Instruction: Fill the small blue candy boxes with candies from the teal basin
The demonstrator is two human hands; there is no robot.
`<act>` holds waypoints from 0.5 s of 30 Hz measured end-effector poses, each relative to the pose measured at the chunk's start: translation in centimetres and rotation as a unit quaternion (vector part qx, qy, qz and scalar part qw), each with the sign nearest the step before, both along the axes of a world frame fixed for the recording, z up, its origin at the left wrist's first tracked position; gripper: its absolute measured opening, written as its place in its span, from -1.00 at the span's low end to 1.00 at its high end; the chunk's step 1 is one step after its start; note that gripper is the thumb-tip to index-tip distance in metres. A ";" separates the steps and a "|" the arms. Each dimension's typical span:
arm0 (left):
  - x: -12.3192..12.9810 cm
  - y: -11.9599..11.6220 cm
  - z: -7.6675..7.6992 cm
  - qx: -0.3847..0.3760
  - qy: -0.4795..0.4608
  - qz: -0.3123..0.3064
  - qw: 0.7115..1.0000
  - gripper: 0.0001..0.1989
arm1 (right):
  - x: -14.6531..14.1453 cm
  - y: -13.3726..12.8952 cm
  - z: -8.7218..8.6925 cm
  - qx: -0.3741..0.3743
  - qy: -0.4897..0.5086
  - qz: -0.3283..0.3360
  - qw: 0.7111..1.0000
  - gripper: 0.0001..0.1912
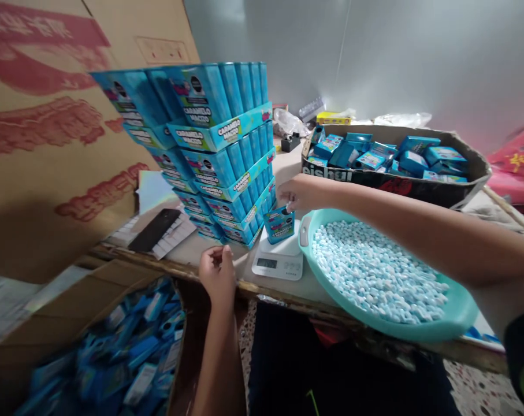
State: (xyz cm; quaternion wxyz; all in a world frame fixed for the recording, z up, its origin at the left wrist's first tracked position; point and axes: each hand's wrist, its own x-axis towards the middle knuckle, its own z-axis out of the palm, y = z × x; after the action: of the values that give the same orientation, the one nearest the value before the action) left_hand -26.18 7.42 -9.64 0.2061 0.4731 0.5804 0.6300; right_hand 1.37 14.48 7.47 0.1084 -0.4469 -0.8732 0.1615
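Observation:
A small blue candy box [280, 224] stands upright on a white digital scale [277, 267]. My right hand [303, 192] is over the top of this box, fingers pinched together. At its fingertips shows a small whitish piece that looks like a candy. Beside the scale, a turquoise bowl [331, 289] holds many pale blue and white candies [378, 271]. My left hand [217, 268] rests at the table's front edge, left of the scale, its fingers curled in with nothing visible in them.
Left of the scale rises a tall stack of blue candy boxes in trays [218, 138]. A dark phone [154, 230] lies on papers. An open carton [370, 180] of blue boxes stands behind the bowl. Below left, a large carton [92, 289] holds more blue boxes.

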 end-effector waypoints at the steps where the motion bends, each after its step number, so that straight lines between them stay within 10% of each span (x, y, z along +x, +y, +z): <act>1: 0.0 0.0 0.0 -0.002 -0.004 -0.003 1.000 -0.64 | -0.2 0.1 0.1 -0.003 -0.017 0.014 1.000 -0.72; 15: -0.1 -0.2 0.3 -0.005 0.002 -0.010 1.000 -0.63 | 1.6 -0.3 -0.8 0.083 0.017 0.005 0.996 -0.78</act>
State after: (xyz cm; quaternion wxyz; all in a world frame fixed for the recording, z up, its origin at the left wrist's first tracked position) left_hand -26.31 7.24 -9.33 0.2138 0.4794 0.5791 0.6237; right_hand 2.94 14.22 6.70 0.1590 -0.4294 -0.8837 0.0970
